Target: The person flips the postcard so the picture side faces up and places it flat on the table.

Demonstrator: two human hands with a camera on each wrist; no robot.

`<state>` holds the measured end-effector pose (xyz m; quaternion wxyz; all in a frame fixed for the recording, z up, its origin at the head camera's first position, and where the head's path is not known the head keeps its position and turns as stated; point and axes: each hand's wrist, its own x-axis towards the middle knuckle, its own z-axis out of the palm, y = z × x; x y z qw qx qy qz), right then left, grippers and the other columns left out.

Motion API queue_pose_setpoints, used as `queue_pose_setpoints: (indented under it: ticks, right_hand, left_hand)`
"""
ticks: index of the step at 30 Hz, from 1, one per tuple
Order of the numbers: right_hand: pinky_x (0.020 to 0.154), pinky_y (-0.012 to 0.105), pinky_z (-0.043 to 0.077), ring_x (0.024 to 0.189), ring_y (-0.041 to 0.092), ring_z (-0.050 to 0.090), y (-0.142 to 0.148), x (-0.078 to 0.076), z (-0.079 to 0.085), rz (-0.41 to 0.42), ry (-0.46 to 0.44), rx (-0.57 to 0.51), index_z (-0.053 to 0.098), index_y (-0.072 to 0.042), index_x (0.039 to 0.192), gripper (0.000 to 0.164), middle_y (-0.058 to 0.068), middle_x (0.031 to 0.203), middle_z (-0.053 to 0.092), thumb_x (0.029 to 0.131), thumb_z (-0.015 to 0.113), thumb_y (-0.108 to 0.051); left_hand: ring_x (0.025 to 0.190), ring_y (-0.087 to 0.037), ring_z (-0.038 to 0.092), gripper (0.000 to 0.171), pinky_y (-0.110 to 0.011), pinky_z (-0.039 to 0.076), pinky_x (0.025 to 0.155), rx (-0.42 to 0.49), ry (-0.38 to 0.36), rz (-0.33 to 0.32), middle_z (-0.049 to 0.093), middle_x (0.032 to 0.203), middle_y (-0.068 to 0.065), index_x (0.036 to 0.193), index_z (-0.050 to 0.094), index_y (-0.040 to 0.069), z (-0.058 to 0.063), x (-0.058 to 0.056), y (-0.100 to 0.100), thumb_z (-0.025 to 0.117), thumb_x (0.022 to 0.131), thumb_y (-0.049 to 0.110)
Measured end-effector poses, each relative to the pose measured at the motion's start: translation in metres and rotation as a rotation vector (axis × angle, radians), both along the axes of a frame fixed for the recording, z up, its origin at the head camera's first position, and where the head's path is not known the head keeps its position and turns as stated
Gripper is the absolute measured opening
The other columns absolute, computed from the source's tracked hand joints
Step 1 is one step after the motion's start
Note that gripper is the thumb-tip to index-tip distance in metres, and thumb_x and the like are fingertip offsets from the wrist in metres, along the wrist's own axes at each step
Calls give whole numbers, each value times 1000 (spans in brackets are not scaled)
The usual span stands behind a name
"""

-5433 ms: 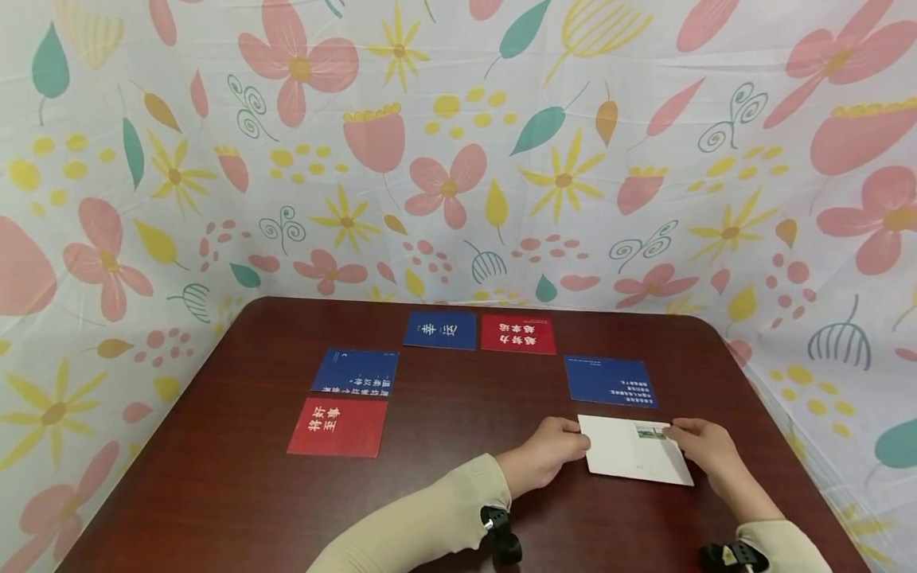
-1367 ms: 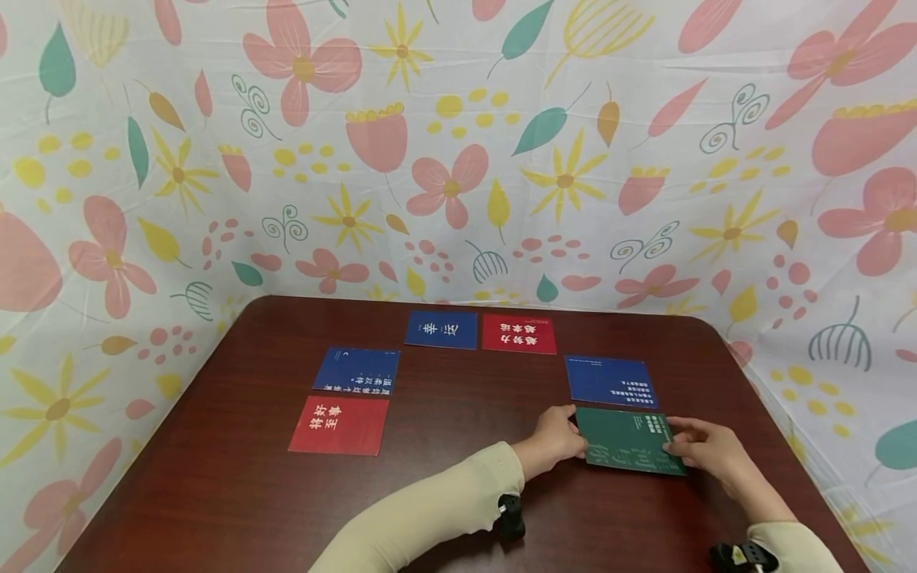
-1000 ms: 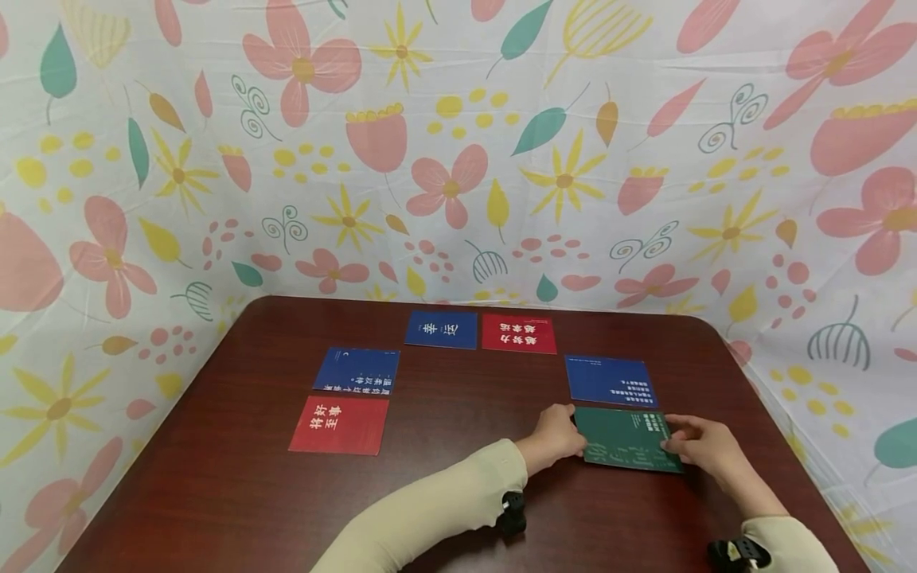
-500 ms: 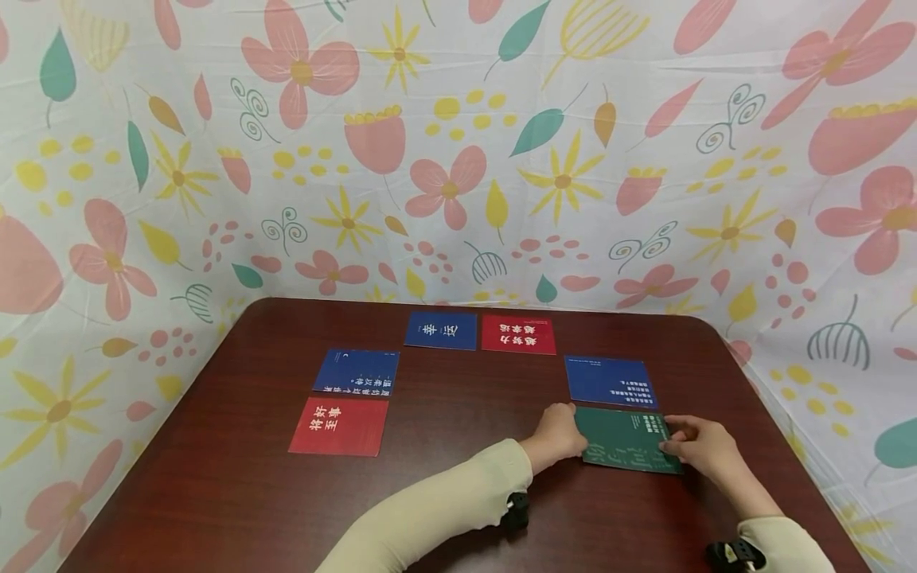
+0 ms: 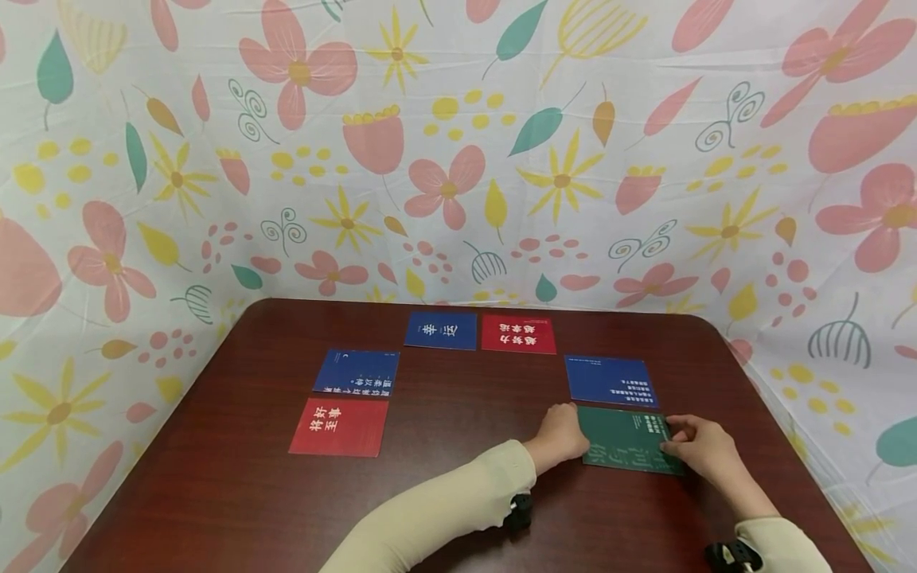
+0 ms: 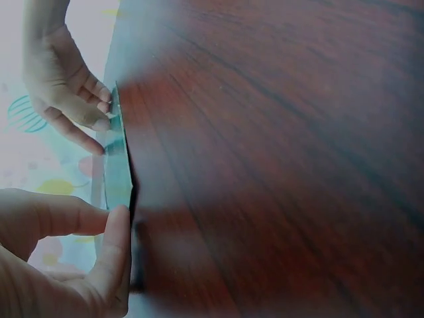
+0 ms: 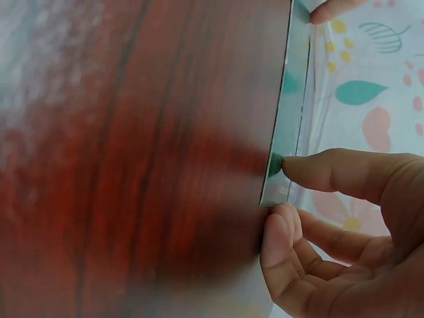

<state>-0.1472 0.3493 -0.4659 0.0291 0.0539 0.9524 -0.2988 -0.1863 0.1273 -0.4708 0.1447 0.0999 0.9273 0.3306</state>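
Observation:
A green postcard (image 5: 626, 440) with pale lettering lies at the right of the table, just in front of a blue card (image 5: 610, 380). My left hand (image 5: 561, 434) pinches its left end; in the left wrist view the thumb and a finger of the left hand (image 6: 73, 245) meet at the card's near corner. At the other end my right hand (image 5: 705, 450) holds the right edge. The right wrist view has the right hand's (image 7: 351, 225) thumb on the card's face (image 7: 285, 132) and curled fingers at its edge. The card seems to lie flat or nearly so.
On the dark wooden table (image 5: 458, 493), a blue card (image 5: 440, 330) and a red card (image 5: 518, 333) lie side by side at the back. Another blue card (image 5: 357, 372) and red card (image 5: 338, 427) lie at the left. A flowered cloth (image 5: 451, 159) hangs behind.
Earlier the postcard showed its white side with a small stamp-like picture; now its green side faces up. Since then both hands have kept hold of it, shifting only slightly. The other cards stayed put.

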Motion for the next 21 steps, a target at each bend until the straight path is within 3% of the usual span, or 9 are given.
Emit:
queue_pose_setpoints:
  ticks: [5,9,12,15,21]
  right_hand:
    - [54,31,41,63,17,51,1,8,6,-18,34,1,53,17,119,47,6,75,64,86,67,-14]
    - [55,31,44,69,18,57,-7,15,17,-75,88,-22,55,12,121,44,12,83,66,94,61,-22]
    - [57,31,45,75,19,59,-22,20,27,-79,130,-56,57,8,123,43,18,92,67,97,56,-26]
    - [57,31,45,75,19,59,-41,24,37,-78,202,-70,59,4,124,41,21,99,67,98,54,-28]
    - [59,28,41,73,18,55,-83,27,62,-65,453,-62,64,-1,121,33,21,105,65,98,56,-22]
  left_hand:
    - [99,-14,58,59,-22,45,67,85,7,11,59,128,-6,131,56,1,2,1,-7,75,75,8]
    - [70,-10,52,39,-22,41,59,214,94,-23,64,109,-6,116,65,-5,11,6,-33,69,81,11]
    - [68,-9,50,33,-23,43,62,276,221,-24,63,87,-1,114,65,-5,23,11,-66,66,86,13]
    - [80,-12,55,38,-26,47,74,287,390,9,61,83,1,123,60,-2,39,14,-105,64,89,15]
    - [99,-24,57,34,-39,49,84,292,665,135,63,101,-9,123,61,0,72,16,-167,61,93,15]
